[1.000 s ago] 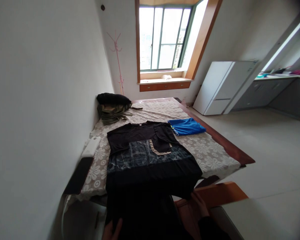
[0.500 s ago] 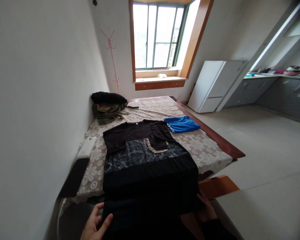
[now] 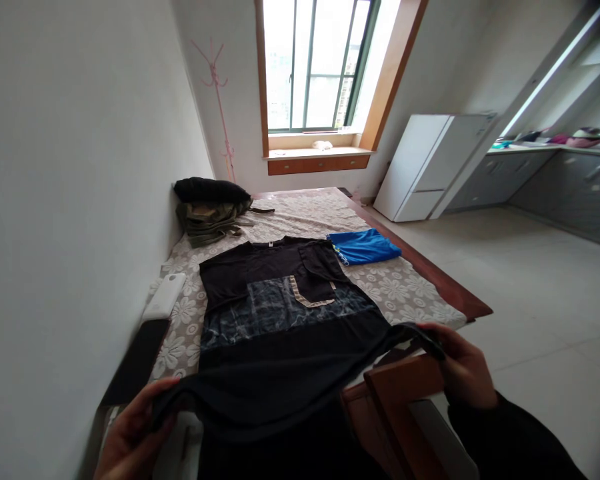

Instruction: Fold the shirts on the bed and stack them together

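Note:
A black T-shirt (image 3: pixel 290 347) with a marbled grey band and a beige-trimmed pocket lies spread on the patterned tablecloth (image 3: pixel 405 287), its neckline pointing away from me. My left hand (image 3: pixel 137 427) pinches the near left corner of its hem. The near right corner is gripped by my right hand (image 3: pixel 463 367), off to the right and a little higher. Between both hands the hem is lifted and stretched, sagging in the middle. Beyond the shirt's right shoulder rests a folded blue garment (image 3: pixel 365 247).
A dark bag (image 3: pixel 213 210) sits against the left wall. A white device (image 3: pixel 165 297) and a black flat object (image 3: pixel 137 360) lie along the table's left edge. A wooden chair (image 3: pixel 395 393) stands at the near right. Farther back are a white fridge (image 3: pixel 415 167) and a pink coat rack (image 3: pixel 220 113).
Both hands have taken hold of the hem corners and raised them. My right hand has moved up and right; my left has moved left. The shirt's near end has lifted and spread wider.

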### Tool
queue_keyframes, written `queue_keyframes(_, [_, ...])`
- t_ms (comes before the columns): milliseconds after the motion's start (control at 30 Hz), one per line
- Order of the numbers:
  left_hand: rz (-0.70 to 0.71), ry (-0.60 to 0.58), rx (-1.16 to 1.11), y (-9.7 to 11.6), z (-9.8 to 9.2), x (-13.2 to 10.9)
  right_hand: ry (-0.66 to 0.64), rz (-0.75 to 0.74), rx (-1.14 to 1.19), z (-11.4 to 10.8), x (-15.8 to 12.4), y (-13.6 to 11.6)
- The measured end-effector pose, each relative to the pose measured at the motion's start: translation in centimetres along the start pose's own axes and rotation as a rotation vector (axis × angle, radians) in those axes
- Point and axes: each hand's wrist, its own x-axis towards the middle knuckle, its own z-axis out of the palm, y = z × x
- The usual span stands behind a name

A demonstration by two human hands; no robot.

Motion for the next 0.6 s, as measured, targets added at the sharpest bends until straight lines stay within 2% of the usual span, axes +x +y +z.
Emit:
queue_keyframes(67, [0.097, -0.021, 0.109, 1.1, 0.3, 2.0, 0.106, -0.073, -0.074, 1.2, 2.9, -2.4])
queue_keyframes(133, [0.180, 0.007, 0.195, 2.0, 0.9, 4.3, 0.205, -0.178, -0.068, 2.8, 5.7, -4.3])
queue_keyframes(200, [0.263, 0.114, 0.243, 2.8, 1.7, 7.1, 0.221, -0.275, 0.002, 4.4, 8.7, -5.5])
queue_keyframes(267, [0.359, 0.235, 0.300, 3.5, 2.6, 10.5, 0.166, -0.298, 0.091, 6.1, 11.9, -5.9])
queue_keyframes(333, [0.449, 0.288, 0.389, 4.0, 3.6, 14.4, 0.065, -0.221, 0.178, 8.0, 15.5, -5.4])
queue_keyframes(400, [0.470, 0.249, 0.476, 4.4, 4.7, 18.6, -0.018, -0.095, 0.216, 10.2, 19.4, -4.6])
queue_keyframes(500, [0.365, 0.166, 0.545, 4.5, 6.8, 24.7, -0.130, 0.054, 0.084, 13.8, 24.8, -3.4])
queue_keyframes(600, [0.291, 0.158, 0.626, 4.1, 8.7, 29.9, -0.176, 0.098, -0.034, 17.2, 28.7, -2.3])
